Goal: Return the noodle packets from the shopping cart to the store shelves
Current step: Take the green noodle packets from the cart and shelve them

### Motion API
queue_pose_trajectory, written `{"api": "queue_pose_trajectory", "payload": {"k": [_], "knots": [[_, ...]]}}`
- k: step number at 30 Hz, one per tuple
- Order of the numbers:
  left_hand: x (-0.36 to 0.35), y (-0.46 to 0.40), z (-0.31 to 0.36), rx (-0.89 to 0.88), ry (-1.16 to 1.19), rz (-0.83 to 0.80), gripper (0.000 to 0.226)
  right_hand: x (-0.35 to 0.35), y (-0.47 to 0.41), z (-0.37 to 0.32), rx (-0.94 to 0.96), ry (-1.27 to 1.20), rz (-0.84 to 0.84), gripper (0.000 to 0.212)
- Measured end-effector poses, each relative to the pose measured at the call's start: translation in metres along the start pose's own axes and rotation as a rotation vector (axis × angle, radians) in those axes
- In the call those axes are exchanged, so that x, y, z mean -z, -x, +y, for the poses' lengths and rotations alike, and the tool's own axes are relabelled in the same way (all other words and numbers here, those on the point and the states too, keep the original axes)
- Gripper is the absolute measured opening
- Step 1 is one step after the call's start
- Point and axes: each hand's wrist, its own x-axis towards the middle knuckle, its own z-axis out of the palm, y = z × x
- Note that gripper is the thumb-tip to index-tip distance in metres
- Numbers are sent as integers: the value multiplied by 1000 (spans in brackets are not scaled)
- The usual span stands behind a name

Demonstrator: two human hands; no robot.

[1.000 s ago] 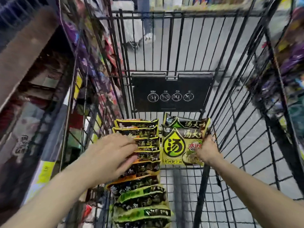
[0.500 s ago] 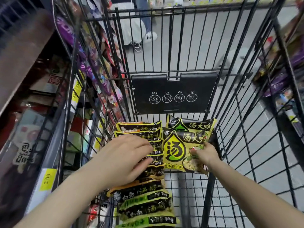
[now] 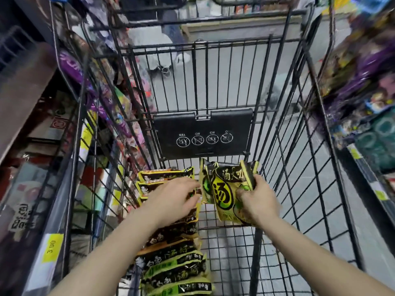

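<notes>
A black wire shopping cart (image 3: 299, 189) fills the view. Along its left side lies a row of several dark and yellow-green noodle packets (image 3: 173, 259). My right hand (image 3: 258, 201) grips two yellow-green noodle packets (image 3: 224, 189) and holds them tilted up off the cart floor, near the far end. My left hand (image 3: 173, 199) hovers over the far part of the row, fingers spread and reaching toward the lifted packets' left edge. Whether it touches them is unclear.
Store shelves (image 3: 49, 189) with packaged goods and yellow price tags (image 3: 52, 246) run close along the cart's left side. More shelves with purple and green packs (image 3: 363, 86) stand on the right. A black child-seat flap (image 3: 203, 133) hangs at the cart's far end. A person's shoes (image 3: 164, 67) show beyond.
My right hand has lifted the two yellow-green packets and tilted them upright. My left hand has moved right and forward toward them. The view has shifted slightly forward.
</notes>
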Motion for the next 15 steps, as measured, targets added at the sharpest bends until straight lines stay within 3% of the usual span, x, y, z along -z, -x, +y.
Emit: {"api": "queue_pose_trajectory", "payload": {"k": [10,15], "knots": [[-42,-70,27,395,661,-68,53,111,27,-32,253,-4,117,30],[-81,-105,29,675,958,-25,79,131,30,-26,292,-42,170,32]]}}
